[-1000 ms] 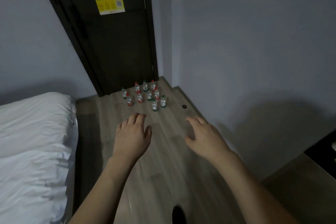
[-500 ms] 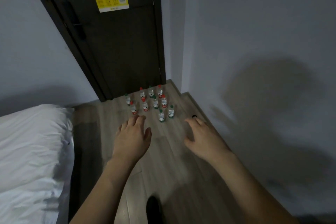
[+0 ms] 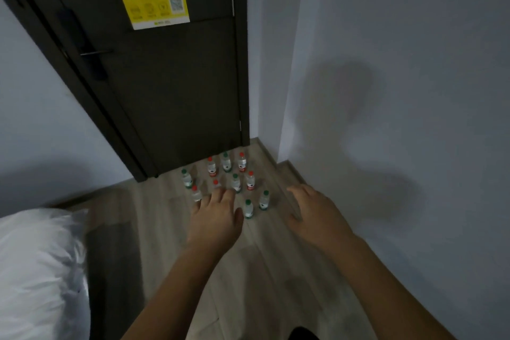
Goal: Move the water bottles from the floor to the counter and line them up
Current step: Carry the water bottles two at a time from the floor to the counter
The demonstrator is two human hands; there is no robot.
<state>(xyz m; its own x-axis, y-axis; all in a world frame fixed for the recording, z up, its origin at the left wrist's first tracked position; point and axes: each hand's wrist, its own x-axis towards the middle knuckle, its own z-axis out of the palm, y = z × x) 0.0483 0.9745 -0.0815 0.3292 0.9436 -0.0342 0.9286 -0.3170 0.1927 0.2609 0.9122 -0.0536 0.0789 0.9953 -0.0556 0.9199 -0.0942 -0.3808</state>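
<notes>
So the water bottles [image 3: 226,182] are all on the wood floor [image 3: 276,270], bunched up right in front of the dark door [image 3: 165,91], near its hinge-side corner. All standing upright afaict. I count abt 10: some w/ red caps, some w/ green. Three sit in a row closest to the door (red, green, red), then a looser middle bunch, and two green-capped ones [image 3: 256,204] are the farthest out from the door, just beside each other but not touching.

Left hand [image 3: 215,218] is stretched out palm down, fingers straight and close together, thumb sticking out to the side. It holds nothing. From this angle its fingertips overlap the middle bottles, so one red-capped bottle [image 3: 215,183] is partly hidden behind them; can't tell if it's actually touching anything.

Right hand [image 3: 314,212] is also out, palm down, fingers relaxed and slightly bent, gripping nothing. It sits off to the side of the bunch away from the door handle [image 3: 95,53], closer to the grey wall [image 3: 386,91], apart from the bottles.

Other stuff: yellow Wi-Fi sticker [image 3: 153,3] w/ a QR code up on the door, white bedding [image 3: 38,270] further out from the door on the handle side.
</notes>
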